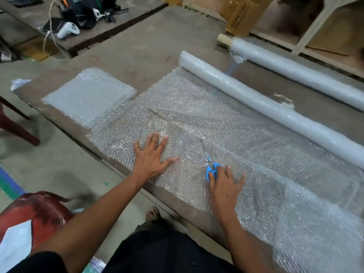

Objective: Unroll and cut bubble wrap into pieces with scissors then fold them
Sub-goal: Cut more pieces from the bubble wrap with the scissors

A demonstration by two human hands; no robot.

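A sheet of bubble wrap (pixel 226 123) lies unrolled across the brown table (pixel 137 62), still joined to its roll (pixel 246 97) at the far side. My left hand (pixel 151 154) presses flat on the sheet near its left end, fingers spread. To its right, my right hand (pixel 226 186) rests on the sheet with fingers through the handles of small blue scissors (pixel 211 168), whose blades point away from me. A folded stack of cut bubble wrap (pixel 88 95) sits at the table's left end.
A second plastic roll on a cardboard core (pixel 295 67) lies behind the first. A cardboard box (pixel 242 16) and wooden shelving (pixel 315 26) stand at the back right. Red plastic chairs (pixel 35 209) are at my left. A white controller (pixel 69 29) and cables lie on the far table.
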